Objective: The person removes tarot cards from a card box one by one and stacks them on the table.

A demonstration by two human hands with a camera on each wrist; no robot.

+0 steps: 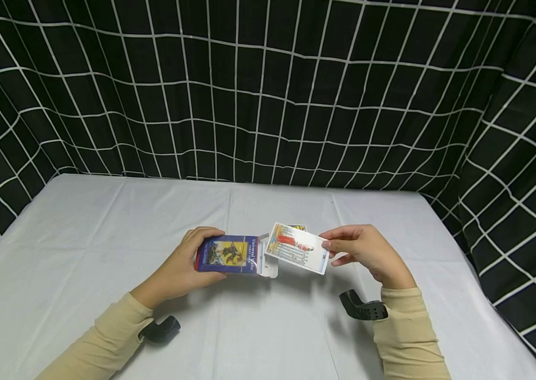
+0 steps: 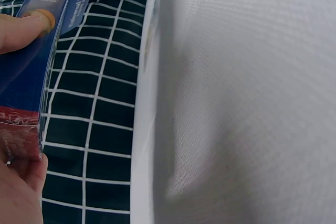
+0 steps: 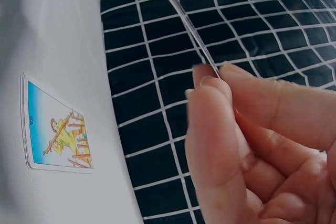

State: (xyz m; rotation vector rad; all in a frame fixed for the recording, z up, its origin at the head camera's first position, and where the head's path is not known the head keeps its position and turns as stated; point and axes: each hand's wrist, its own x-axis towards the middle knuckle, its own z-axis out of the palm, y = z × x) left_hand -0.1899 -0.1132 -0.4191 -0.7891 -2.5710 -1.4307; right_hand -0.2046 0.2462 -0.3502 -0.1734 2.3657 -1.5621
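My left hand (image 1: 184, 261) grips a blue tarot card box (image 1: 227, 254), thumb on one long side and fingers on the other. The end flap (image 1: 270, 268) of the box is open and faces right. Between thumb and fingers, my right hand (image 1: 367, 253) pinches a tarot card (image 1: 296, 248) by its right end, its picture turned up and its left end close by the open flap. The right wrist view shows that card (image 3: 189, 27) edge-on. Behind it, another tarot card (image 1: 299, 228) lies face up on the table, partly hidden in the head view.
A white cloth covers the table (image 1: 83, 237). Black curtains (image 1: 268, 95) with a white grid enclose its back and sides. Black wrist camera mounts (image 1: 363, 307) stick out from both sleeves, low over the cloth.
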